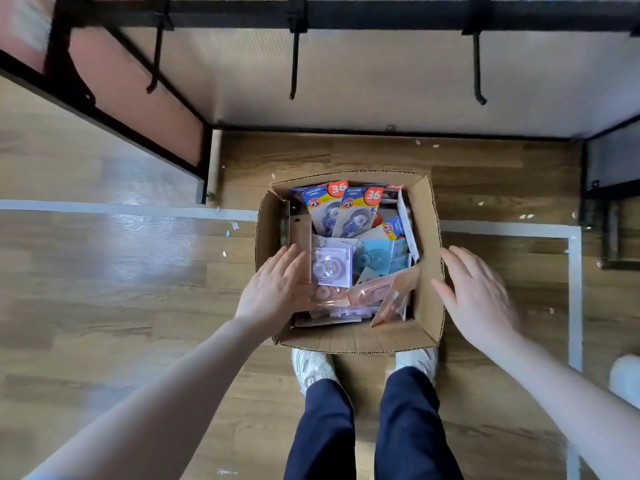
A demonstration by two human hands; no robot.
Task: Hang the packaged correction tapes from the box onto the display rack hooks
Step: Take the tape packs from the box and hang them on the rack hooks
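A black display rack point(346, 15) is spanning the top of the view, its three bare hooks point(293, 64) hanging well apart from everything below. An open cardboard box point(346, 337) is sitting on the wooden floor point(104, 289) just ahead of two white shoes point(311, 368), and packaged correction tapes point(356, 213) are lying jumbled inside it. The left hand point(273, 289) is reaching over the box's left wall with fingers straight and spread, holding nothing, its fingertips just beside a lilac package point(330, 265). The right hand point(478, 299) is hovering outside the right wall, fingers also straight and empty; the upright box flap point(429, 237) is standing between it and the tapes.
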